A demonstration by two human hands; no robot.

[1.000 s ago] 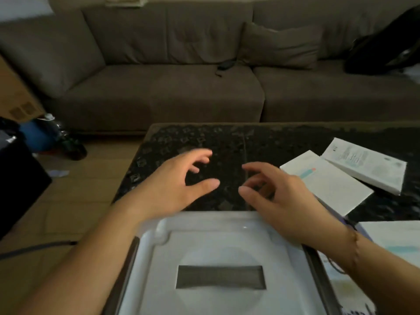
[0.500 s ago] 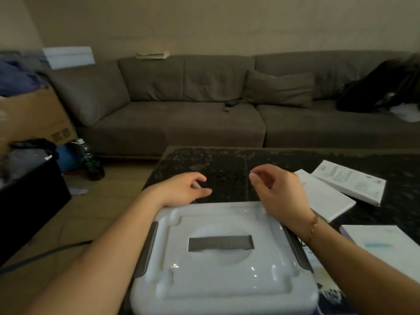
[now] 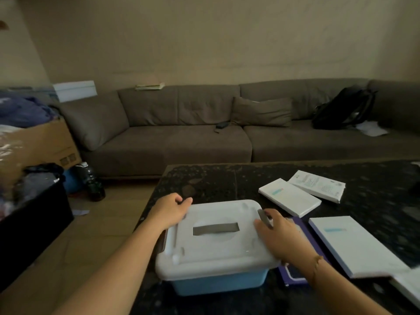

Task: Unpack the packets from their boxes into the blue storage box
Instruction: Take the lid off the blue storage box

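Head view showed the left hand [image 3: 171,209] curled over the far-left corner of the white lid [image 3: 216,233] of the blue storage box [image 3: 218,283], while the right hand [image 3: 280,233] lay with fingers on the dark latch [image 3: 264,218] at the lid's right edge; whether it pinched the latch could not be told. Both hands were equally near, one at each short end of the box, whose long axis ran left to right near the worktop's [image 3: 375,178] front-left corner. Closed white boxes [image 3: 289,197] lay just to the right and beyond, so the freest room for setting the lid aside was probably the bare worktop behind the box.
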